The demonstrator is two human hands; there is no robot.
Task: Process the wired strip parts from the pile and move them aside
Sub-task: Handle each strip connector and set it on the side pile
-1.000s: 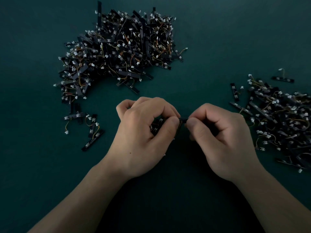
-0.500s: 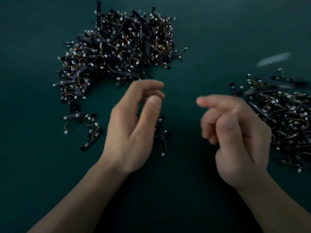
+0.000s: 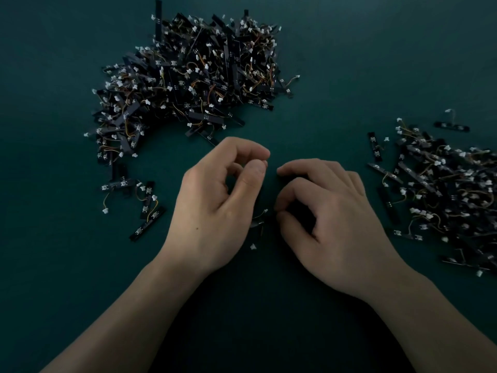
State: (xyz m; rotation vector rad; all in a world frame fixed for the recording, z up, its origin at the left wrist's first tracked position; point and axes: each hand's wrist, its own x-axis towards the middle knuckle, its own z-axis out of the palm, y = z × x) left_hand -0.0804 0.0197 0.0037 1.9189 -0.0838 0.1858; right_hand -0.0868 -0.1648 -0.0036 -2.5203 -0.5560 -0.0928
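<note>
A big pile of black wired strip parts [image 3: 193,76] with white connectors lies at the back left. A second heap of the same parts [image 3: 441,189] spreads at the right. Between my hands a few loose strip parts [image 3: 258,221] lie on the dark green table, mostly in shadow. My left hand [image 3: 215,203] hovers left of them, thumb and forefinger tips together, with nothing visible between them. My right hand [image 3: 333,216] arches over the table on their right; its thumb tip sits beside the loose parts and its fingers are curved, gripping nothing visible.
Several stray strip parts [image 3: 134,200] lie left of my left hand, below the big pile. A single strip [image 3: 451,126] sits apart at the back right. The table surface [image 3: 53,265] is dark green all round.
One second ago both hands pinched a strip together. My right hand then flicked it toward the right heap and has come back to the middle. My left hand's thumb and forefinger have closed.
</note>
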